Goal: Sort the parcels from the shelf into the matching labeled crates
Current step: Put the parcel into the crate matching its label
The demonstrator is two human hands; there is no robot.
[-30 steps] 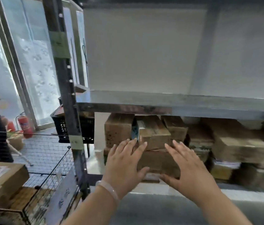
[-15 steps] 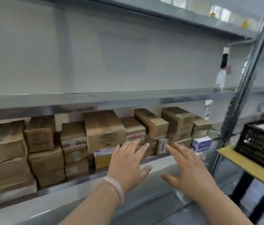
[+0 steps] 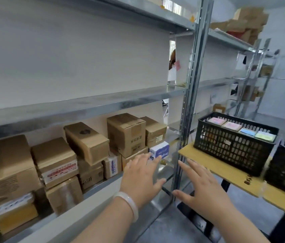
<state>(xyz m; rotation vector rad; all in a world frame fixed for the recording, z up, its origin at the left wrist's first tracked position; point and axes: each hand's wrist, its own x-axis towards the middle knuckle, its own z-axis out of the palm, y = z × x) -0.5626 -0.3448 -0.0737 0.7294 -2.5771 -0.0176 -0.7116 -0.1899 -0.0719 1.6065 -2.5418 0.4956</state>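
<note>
Metal shelf (image 3: pixel 85 106) — tilted parcel (image 3: pixel 86 142), long axis back-to-front — left hand (image 3: pixel 141 179), right hand (image 3: pixel 206 190) spread, empty.

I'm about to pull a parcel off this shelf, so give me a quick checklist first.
1. Left hand free: ok, open, empty.
2. Right hand free: ok, open, empty.
3. Blue-and-white box reachable: ok, at the row's right end, near the left hand.
4. Its label legible: cannot tell, blurred.
5. Black crate ready: ok, on the yellow table right of the shelf post.
</note>
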